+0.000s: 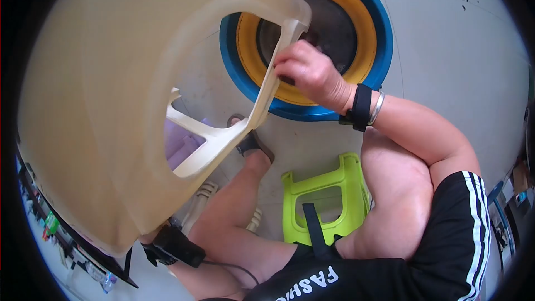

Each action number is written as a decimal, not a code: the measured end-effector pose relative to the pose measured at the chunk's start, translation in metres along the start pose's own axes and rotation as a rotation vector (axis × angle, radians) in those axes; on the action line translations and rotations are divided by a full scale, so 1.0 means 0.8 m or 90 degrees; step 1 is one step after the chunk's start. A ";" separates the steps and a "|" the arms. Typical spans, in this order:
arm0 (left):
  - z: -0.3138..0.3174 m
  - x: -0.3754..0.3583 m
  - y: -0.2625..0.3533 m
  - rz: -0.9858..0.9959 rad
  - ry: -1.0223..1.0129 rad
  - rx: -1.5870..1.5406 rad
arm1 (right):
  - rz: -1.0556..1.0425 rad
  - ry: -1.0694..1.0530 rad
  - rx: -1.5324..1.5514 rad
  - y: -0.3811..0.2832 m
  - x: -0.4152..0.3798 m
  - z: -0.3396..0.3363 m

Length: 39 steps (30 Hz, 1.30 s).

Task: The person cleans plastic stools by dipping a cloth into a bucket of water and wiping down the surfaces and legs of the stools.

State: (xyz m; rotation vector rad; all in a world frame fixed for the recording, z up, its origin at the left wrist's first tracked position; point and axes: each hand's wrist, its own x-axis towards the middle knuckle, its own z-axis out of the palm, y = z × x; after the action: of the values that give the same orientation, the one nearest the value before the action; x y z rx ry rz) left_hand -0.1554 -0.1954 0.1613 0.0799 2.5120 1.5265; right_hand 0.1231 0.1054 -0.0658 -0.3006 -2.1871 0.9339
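Observation:
A large beige plastic chair [111,78] is tilted up close to the camera and fills the left side of the head view. My right hand [312,72] is closed against the chair's narrow edge. A small dark patch shows under its fingers, too hidden to name. Beneath that hand, a blue and orange basin [365,28] with dark contents stands on the floor. My left hand [148,237] is at the chair's lower edge, mostly covered by it, so its fingers do not show. Black straps circle both wrists, and a silver bangle is on the right one.
A lime green plastic stool [350,189] stands between my legs. My sandalled foot [262,147] rests on the pale tiled floor [440,39] near the basin. Purple material [183,145] shows through the chair's opening. Bottles [100,278] and other items lie at the lower left.

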 end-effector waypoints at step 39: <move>-0.036 0.070 0.032 -0.245 -0.071 -0.513 | 0.803 -0.433 1.017 0.058 -0.058 -0.056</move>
State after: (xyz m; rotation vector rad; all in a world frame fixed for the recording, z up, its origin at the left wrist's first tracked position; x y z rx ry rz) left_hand -0.2172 -0.2007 0.1886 -0.3951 1.5414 2.1205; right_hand 0.1841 0.1406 -0.1020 -0.5513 -0.7417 3.3672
